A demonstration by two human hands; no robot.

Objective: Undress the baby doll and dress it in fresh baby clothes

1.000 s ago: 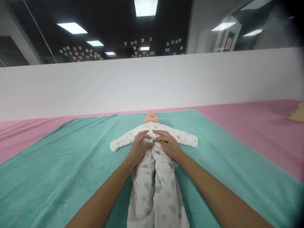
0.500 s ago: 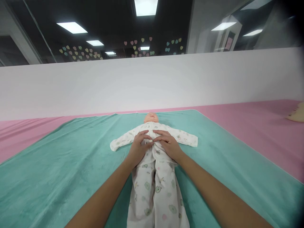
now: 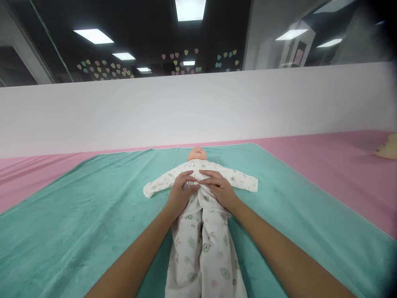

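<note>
A baby doll (image 3: pixel 197 153) lies on its back on a teal blanket (image 3: pixel 93 215), dressed in a white printed sleepsuit (image 3: pixel 201 244) with both sleeves spread out. My left hand (image 3: pixel 180 193) and my right hand (image 3: pixel 218 187) rest on the doll's chest, fingertips meeting at the suit's front opening. Both hands pinch the cloth around a small snap button (image 3: pixel 195 183) between them. The doll's body is hidden under the suit and my hands.
The blanket lies on a pink surface (image 3: pixel 341 165) that runs to a white wall (image 3: pixel 198 111) behind. A tan soft object (image 3: pixel 387 148) sits at the far right edge. Ceiling lights and paper hearts show above the wall.
</note>
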